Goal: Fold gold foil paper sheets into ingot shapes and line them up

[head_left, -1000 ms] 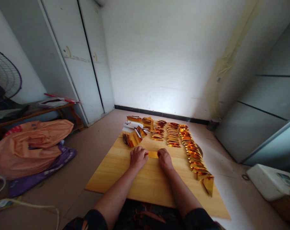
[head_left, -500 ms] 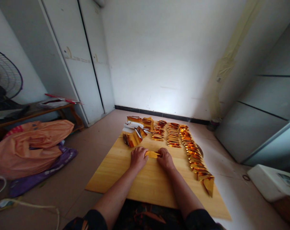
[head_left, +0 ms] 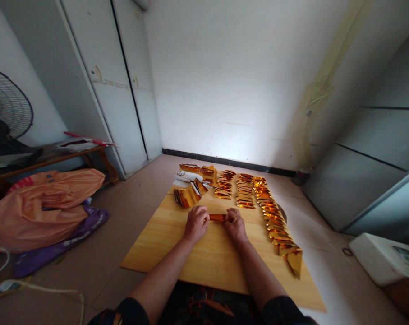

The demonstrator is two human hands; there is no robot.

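Note:
Between my hands, just above the wooden board, stretches a narrow strip of folded gold foil paper (head_left: 217,217). My left hand (head_left: 196,223) pinches its left end, fingers curled over it. The right end is gripped by my right hand (head_left: 235,224) in the same way. Both fingertips hide the ends of the strip. Beyond my left hand lies a curved stack of gold foil sheets (head_left: 187,196). Past my right hand, folded gold pieces stand in rows: a left row (head_left: 223,185), a middle row (head_left: 245,192) and a long right row (head_left: 275,221).
The wooden board (head_left: 170,243) rests low above a tiled floor. More foil bundles (head_left: 208,172) and white paper (head_left: 189,177) lie at its far left corner. An orange bag (head_left: 48,207) sits left on the floor, and a white box (head_left: 383,257) stands right.
The foil piece between my hands looked wider and yellow; now it shows as a thin, darker orange strip. My fingers have curled in more tightly, and the hands have barely shifted.

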